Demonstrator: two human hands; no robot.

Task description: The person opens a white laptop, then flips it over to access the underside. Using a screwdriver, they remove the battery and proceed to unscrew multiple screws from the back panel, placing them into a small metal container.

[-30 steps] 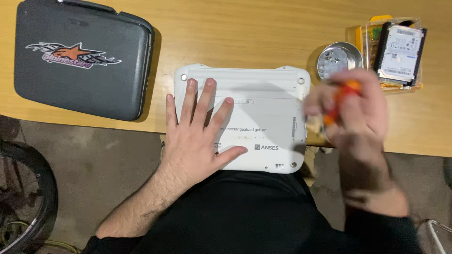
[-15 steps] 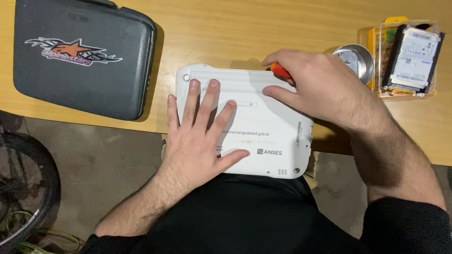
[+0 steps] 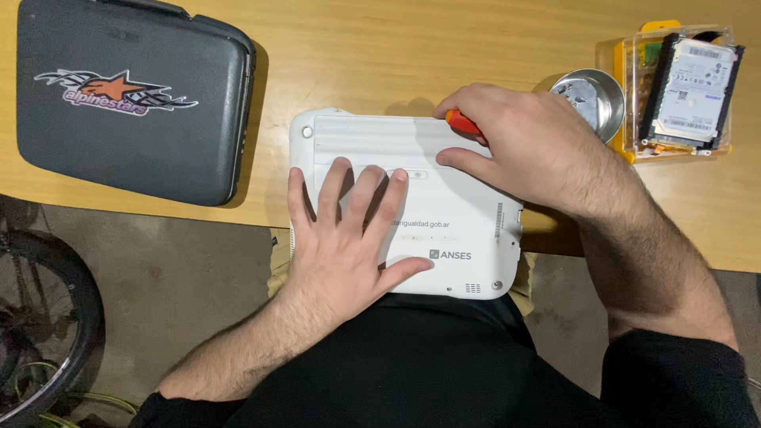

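I see a white laptop [image 3: 444, 214] lying upside down at the near edge of the wooden worktop [image 3: 357, 63], its front part hanging a little over the edge toward my lap. My left hand [image 3: 349, 238] lies flat on the underside of the laptop, fingers spread and pointing away from me, thumb out to the right; this grip is open and clamps nothing, it only presses on the shell. My right hand [image 3: 527, 154] sits over the far right corner of the laptop, closed around a screwdriver [image 3: 462, 121] of which only the orange-red handle end shows, poking out to the left between thumb and forefinger. The tip is hidden under the hand, so I cannot tell where it meets the shell. The forefinger rests on the white surface just below the handle.

To the left, well apart from both hands, lies a dark grey hard case [image 3: 131, 103] with a star emblem. To the right of my right hand stands a small round metal bowl [image 3: 590, 95], and just beyond it a clear plastic box [image 3: 674, 95] holding a hard drive [image 3: 694, 83].
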